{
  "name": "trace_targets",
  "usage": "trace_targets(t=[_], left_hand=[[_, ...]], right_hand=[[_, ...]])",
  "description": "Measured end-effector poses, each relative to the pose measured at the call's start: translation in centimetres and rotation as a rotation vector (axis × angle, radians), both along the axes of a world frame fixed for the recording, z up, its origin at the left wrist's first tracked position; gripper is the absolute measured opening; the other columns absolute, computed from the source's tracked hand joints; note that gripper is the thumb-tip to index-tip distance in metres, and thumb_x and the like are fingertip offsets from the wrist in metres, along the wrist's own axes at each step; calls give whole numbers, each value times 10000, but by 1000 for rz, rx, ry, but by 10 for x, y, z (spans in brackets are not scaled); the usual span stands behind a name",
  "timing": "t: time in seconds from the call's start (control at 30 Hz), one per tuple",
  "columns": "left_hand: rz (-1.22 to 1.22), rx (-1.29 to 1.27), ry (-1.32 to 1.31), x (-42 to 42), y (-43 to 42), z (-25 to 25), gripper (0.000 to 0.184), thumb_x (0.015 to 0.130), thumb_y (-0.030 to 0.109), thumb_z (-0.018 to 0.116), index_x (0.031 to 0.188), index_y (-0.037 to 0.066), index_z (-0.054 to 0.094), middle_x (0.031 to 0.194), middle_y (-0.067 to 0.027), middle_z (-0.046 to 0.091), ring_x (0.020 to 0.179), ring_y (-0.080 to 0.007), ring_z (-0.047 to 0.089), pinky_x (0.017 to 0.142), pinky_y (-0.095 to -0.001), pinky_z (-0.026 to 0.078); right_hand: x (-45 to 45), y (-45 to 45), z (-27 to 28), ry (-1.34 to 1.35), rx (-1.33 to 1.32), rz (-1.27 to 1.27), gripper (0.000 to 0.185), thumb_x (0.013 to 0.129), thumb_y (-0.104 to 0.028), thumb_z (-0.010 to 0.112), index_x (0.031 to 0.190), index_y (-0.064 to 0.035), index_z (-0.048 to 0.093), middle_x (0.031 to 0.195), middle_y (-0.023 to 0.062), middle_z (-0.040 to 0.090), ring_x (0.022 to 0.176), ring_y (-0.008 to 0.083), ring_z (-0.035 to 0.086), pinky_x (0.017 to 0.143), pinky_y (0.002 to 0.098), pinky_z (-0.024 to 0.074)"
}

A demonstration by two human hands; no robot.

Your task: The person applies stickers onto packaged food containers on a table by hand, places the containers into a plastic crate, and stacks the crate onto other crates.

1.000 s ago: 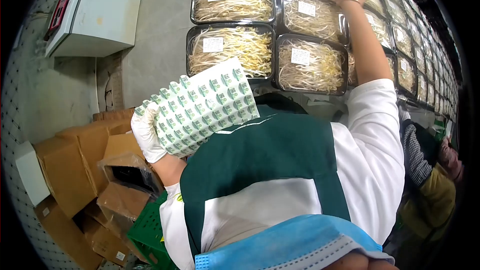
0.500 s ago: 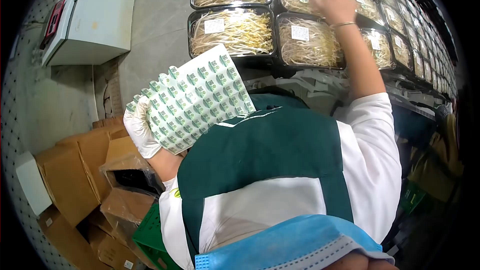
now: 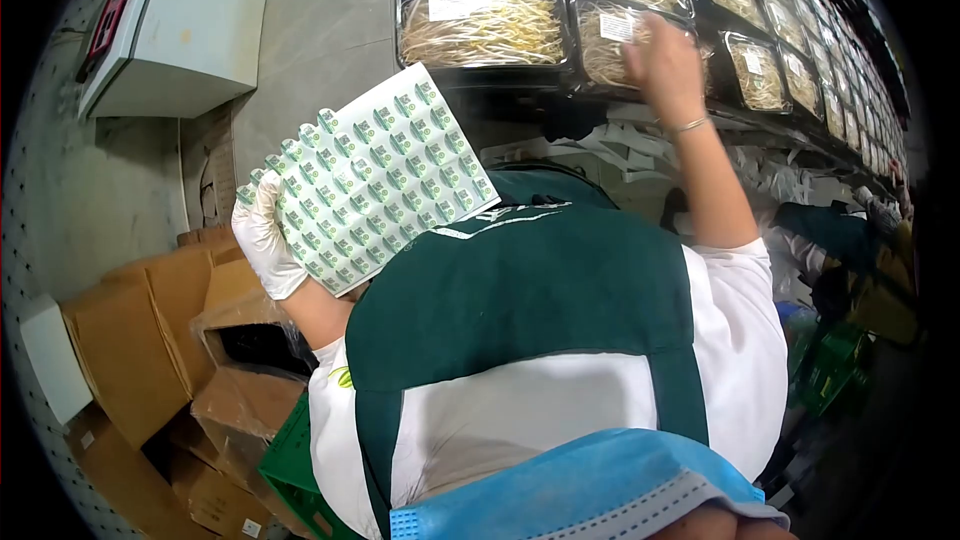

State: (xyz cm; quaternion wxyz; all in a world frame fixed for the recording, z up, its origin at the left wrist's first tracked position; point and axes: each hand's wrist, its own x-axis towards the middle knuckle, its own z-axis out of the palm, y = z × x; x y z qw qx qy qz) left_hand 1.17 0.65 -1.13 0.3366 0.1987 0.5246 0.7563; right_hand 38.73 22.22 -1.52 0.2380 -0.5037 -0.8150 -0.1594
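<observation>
The right hand [image 3: 668, 70] has come back from the third row to the tray [image 3: 604, 35] at the worktop's [image 3: 737, 122] near edge; the label sheet [image 3: 375, 175] has shifted left, to the corner tray's [image 3: 485, 28] left end.

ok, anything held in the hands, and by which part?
Left hand has the sticker sheet by its left edge. Right hand is at a sprout tray; can't tell if it holds anything.

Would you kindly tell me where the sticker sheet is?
In the head view, the sticker sheet is at left, in the gloved left hand, beside the green apron.
</observation>
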Motion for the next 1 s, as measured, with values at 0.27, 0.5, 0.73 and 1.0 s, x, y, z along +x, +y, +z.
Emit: trace_targets(t=[0.27,0.5,0.73,1.0], left_hand=[[15,63,-134,-7,-4,-13,81,720,6,633,791,4,595,776,-44,607,675,-108,566,634,-223,462],[-9,18,-80,-5,-3,-13,66,729,46,644,767,10,603,763,-45,618,628,-109,576,587,-220,460],[-438,-51,180,-1,16,14,220,815,187,571,935,2,564,841,-15,579,746,-67,512,696,-210,407],[-333,49,250,21,52,20,104,837,110,540,884,22,568,786,-2,595,690,-40,520,631,-166,410]], right_hand=[[-85,20,19,936,-806,593,462,735,15,569,1162,-27,398,1173,150,449,1102,230,467,875,302,427],[-153,43,-10,296,-318,546,391,711,18,538,1083,-37,433,1104,153,462,1027,290,496,819,339,442],[-150,42,42,200,-294,547,375,773,-236,607,1080,-42,514,1045,133,549,940,256,528,795,323,420],[-215,-31,78,31,-247,1133,275,763,-107,554,1030,-61,510,897,88,528,780,262,518,679,338,457]])
